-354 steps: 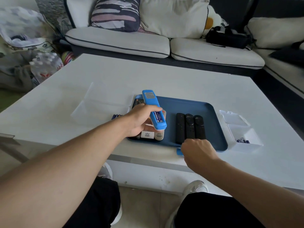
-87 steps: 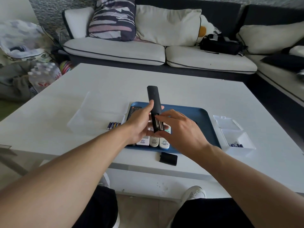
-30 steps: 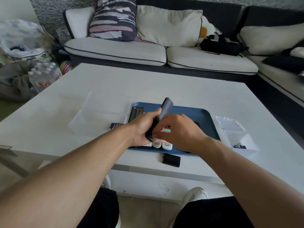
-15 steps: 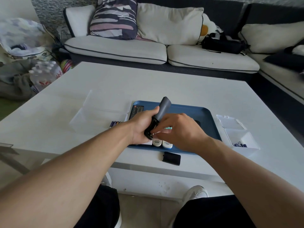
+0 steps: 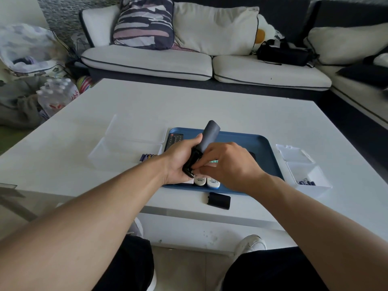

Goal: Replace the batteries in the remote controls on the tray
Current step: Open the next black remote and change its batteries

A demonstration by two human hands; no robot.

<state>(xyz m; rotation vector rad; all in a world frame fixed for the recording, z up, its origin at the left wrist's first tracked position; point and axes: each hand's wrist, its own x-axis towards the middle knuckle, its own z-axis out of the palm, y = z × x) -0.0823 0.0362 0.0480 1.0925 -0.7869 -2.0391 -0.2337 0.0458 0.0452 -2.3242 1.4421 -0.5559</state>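
Black remote (image 5: pixel 210 133) gripped by left hand (image 5: pixel 180 162), right hand (image 5: pixel 228 164) pinching its end; tray (image 5: pixel 264 148) holds white remotes (image 5: pixel 206 182).

- I see a home living room: a corner sofa (image 5: pixel 147 59) with cushions (image 5: pixel 214 28).
- A low white table (image 5: pixel 210 106) stands before it; water bottles (image 5: pixel 56 95) lie on the floor.

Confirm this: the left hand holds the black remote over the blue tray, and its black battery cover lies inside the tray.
Wrong on the cover. The head view shows the battery cover on the white table, in front of the blue tray. The left hand does hold the black remote over it.
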